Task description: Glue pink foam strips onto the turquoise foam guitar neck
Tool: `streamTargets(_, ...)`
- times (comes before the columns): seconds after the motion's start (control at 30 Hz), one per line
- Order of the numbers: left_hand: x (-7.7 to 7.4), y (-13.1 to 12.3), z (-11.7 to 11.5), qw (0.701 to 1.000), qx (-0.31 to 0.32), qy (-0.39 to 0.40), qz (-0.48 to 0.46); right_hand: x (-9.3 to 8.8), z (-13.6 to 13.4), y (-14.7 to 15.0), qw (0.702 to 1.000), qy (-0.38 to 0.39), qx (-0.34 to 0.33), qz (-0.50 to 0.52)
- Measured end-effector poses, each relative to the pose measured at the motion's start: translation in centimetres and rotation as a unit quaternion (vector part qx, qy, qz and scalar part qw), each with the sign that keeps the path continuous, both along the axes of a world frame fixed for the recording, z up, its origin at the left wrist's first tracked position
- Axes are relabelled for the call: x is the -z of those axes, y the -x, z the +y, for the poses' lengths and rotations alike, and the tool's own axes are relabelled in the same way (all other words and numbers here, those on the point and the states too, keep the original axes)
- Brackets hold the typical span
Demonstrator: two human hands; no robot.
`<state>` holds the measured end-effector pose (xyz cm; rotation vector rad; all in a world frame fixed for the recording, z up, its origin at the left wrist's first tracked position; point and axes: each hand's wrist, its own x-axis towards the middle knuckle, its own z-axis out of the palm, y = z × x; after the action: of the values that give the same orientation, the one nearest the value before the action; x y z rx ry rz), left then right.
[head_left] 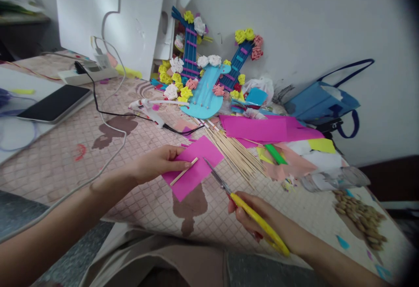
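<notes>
Above the front of the table my left hand pinches a sheet of magenta paper. A short pale wooden stick lies across that paper, held under my left thumb. My right hand is wrapped round the yellow handle of a pair of scissors. Their blades point up and left, the tips at the right part of the magenta paper. Whether the blades touch the paper I cannot tell.
Behind the hands lie bamboo skewers, a hot glue gun with its cord and more magenta paper. Blue paper guitars with paper flowers lean at the wall. A phone, plastic jar and nut pile flank them.
</notes>
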<state>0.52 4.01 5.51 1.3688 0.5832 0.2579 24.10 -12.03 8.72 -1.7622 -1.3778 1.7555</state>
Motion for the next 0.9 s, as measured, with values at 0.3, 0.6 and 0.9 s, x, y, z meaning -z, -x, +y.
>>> streamTargets(0.3, 0.3, 0.1, 0.2, 1.0, -0.001, -0.005, 0.013, 0.7, 0.0, -0.4, 0.999, 0.005, 0.037, 0.009)
streamTargets(0.6, -0.2, 0.1, 0.0, 0.999, 0.017, -0.026, 0.017, 1.0, -0.7, -1.0, 0.996, -0.042, -0.054, 0.052)
streamTargets(0.9, -0.3, -0.1, -0.6, 0.998, 0.047, -0.026, 0.015, 1.2, -0.4, -0.8, 0.996, -0.043, -0.058, 0.043)
